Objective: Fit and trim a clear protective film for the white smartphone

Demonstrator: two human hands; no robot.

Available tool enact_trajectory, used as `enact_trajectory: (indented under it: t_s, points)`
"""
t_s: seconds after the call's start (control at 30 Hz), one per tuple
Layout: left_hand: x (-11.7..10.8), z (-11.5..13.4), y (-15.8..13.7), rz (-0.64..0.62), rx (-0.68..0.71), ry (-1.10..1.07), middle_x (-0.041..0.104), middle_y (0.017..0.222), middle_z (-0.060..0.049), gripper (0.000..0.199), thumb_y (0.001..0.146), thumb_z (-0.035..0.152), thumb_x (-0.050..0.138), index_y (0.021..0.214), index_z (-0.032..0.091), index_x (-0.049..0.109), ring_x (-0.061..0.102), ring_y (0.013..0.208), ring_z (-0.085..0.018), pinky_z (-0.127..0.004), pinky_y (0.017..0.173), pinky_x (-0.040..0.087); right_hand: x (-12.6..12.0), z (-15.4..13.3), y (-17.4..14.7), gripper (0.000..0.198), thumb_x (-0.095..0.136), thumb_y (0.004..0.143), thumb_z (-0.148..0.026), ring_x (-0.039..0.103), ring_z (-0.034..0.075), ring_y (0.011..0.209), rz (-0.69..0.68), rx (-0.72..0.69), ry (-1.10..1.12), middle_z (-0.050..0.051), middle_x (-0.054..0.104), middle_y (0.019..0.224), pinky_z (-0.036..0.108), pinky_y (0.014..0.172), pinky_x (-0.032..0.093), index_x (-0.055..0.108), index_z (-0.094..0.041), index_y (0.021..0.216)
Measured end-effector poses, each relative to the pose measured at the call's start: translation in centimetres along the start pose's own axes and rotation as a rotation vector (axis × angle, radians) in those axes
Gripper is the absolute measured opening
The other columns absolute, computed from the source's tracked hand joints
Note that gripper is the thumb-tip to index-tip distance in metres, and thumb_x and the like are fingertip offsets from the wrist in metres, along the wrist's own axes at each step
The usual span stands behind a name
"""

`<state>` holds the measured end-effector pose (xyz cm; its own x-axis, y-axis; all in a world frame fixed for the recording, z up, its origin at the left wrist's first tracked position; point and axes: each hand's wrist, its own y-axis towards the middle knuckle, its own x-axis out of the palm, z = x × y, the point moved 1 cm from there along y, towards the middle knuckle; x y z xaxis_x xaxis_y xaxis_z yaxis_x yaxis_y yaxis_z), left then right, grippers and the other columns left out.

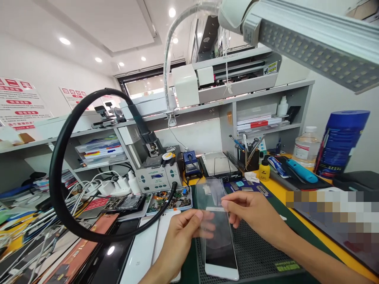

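A clear plastic film point(211, 190) is stretched between my two hands above a white smartphone point(221, 252). At its left edge, my left hand point(185, 232) pinches the film, thumb in front and fingers showing through from behind. My right hand point(251, 209) grips the film's right side between thumb and forefinger. The phone lies face up, its dark screen toward me and its upper part seen through the film. Beneath it is a black dotted mat point(257, 248). I cannot tell whether the film touches the phone.
On the left, a thick black hose point(56, 157) loops in front of white tablets point(142, 244) and tangled cables. Behind my hands stand a grey soldering station point(155, 179) and a tray of small parts point(185, 203). A yellow bottle point(264, 170) is at right; an LED lamp point(319, 47) hangs overhead.
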<state>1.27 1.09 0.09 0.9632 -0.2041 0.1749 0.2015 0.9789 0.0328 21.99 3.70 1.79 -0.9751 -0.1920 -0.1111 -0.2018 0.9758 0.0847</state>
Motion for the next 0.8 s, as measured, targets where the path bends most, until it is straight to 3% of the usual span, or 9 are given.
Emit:
enact_trajectory:
  t_s: [0.17, 0.57, 0.8]
  points:
    - [-0.35, -0.1, -0.26, 0.009, -0.013, -0.062, 0.078, 0.104, -0.017, 0.038, 0.088, 0.045, 0.072, 0.107, 0.013, 0.078, 0.073, 0.084, -0.026, -0.043, 0.079, 0.06, 0.18, -0.13, -0.12, 0.034, 0.075, 0.084, -0.049, 0.063, 0.015, 0.054, -0.02, 0.049, 0.002, 0.002, 0.069, 0.062, 0.027, 0.055, 0.055, 0.073, -0.016, 0.092]
    - [-0.42, 0.36, -0.48, -0.017, -0.007, -0.036, 0.079, 0.105, -0.016, 0.035, 0.088, 0.045, 0.072, 0.102, 0.014, 0.078, 0.074, 0.083, -0.026, -0.039, 0.076, 0.06, 0.11, -0.36, -0.26, 0.027, 0.079, 0.082, -0.045, 0.059, 0.014, 0.051, -0.075, 0.051, 0.021, -0.001, 0.066, 0.057, 0.025, 0.053, 0.05, 0.073, -0.018, 0.078]
    - [-0.27, 0.52, -0.65, -0.01, -0.016, -0.035, 0.079, 0.104, -0.016, 0.034, 0.089, 0.044, 0.071, 0.103, 0.014, 0.078, 0.074, 0.081, -0.025, -0.039, 0.076, 0.06, 0.01, -0.27, -0.35, 0.033, 0.073, 0.087, -0.05, 0.061, 0.014, 0.054, -0.104, 0.064, 0.01, 0.0, 0.066, 0.059, 0.025, 0.054, 0.05, 0.072, -0.019, 0.078]
